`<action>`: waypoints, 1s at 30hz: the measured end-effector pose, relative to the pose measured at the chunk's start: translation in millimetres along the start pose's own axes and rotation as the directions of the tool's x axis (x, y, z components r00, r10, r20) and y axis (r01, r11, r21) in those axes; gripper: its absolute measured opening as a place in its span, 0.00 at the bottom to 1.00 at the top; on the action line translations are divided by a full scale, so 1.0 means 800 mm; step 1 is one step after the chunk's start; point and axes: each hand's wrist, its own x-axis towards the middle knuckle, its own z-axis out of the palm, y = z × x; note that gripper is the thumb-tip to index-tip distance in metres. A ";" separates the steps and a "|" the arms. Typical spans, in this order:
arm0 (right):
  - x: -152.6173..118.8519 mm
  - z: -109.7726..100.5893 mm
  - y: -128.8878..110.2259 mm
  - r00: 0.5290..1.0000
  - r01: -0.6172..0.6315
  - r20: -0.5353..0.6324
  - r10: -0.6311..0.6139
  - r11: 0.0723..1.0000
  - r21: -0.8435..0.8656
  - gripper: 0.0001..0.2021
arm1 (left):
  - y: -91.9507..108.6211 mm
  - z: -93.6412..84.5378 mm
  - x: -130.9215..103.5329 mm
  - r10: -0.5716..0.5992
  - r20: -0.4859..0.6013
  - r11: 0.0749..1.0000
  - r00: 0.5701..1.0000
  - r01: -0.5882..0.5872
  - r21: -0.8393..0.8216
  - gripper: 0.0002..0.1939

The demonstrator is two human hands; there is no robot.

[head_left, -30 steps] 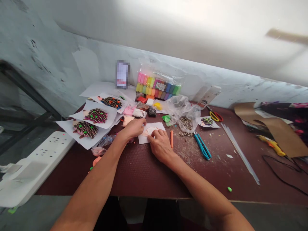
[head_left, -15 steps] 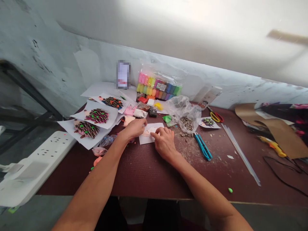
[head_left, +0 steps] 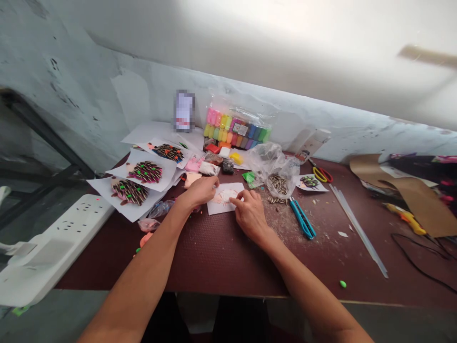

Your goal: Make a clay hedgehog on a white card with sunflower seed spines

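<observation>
On the dark red surface (head_left: 214, 257), a small white sheet (head_left: 214, 208) lies in front of the person, bearing a thin, pale orange shape (head_left: 224, 196) near its middle. The left hand (head_left: 203, 190) is at the sheet's left edge, its fingers bent and close together; whether they press the paper or have hold of anything cannot be told. The right hand (head_left: 252, 212) reaches over the sheet's right side, its fingers curled, with thumb and forefinger tips close together at the right side of the orange shape (any small piece between them is too small to make out).

Left of the sheet, overlapping papers carry three spiky figures with striped quills: one with orange dots (head_left: 167, 152), one with green dots on magenta (head_left: 145, 171) and one with green dots on pink (head_left: 129, 191). Just behind the sheet are a black lump (head_left: 227, 166) and a yellow lump (head_left: 236, 157); farther behind it, a clear pack of coloured clay (head_left: 237, 128) leans against the wall.

To the right of the sheet come a clear plastic bag (head_left: 266, 155) with striped seeds (head_left: 277, 200) in and beside it, a blue-handled tool (head_left: 303, 219), red and yellow scissors (head_left: 321, 175) and long clear sticks (head_left: 359, 231).
</observation>
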 end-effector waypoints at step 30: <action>-0.004 0.009 -0.002 0.995 0.088 0.031 -0.090 0.994 0.064 0.16 | 0.001 -0.001 0.000 -0.007 0.016 1.000 1.000 0.006 0.030 0.18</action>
